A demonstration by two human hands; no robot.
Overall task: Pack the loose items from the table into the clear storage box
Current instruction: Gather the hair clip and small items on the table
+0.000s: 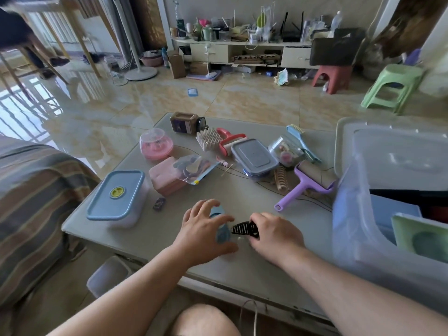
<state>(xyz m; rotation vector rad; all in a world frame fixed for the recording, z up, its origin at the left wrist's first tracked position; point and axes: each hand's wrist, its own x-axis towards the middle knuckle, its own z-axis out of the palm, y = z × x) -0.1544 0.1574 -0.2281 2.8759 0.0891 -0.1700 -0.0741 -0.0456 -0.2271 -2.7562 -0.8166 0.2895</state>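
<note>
Both bare arms reach forward from the bottom of the view, and the hands sit close together low over the surface. The left hand (206,229) has its fingers spread and curled down, with a small blue thing (221,232) under them. The right hand (274,232) is curled, palm down, and its fingers pinch a black clip (243,228). A bare knee (206,320) shows at the bottom edge.

Purple lint roller (306,185), pink box (164,178), blue-lidded container (116,195), black-and-white striped clip (243,228).
</note>
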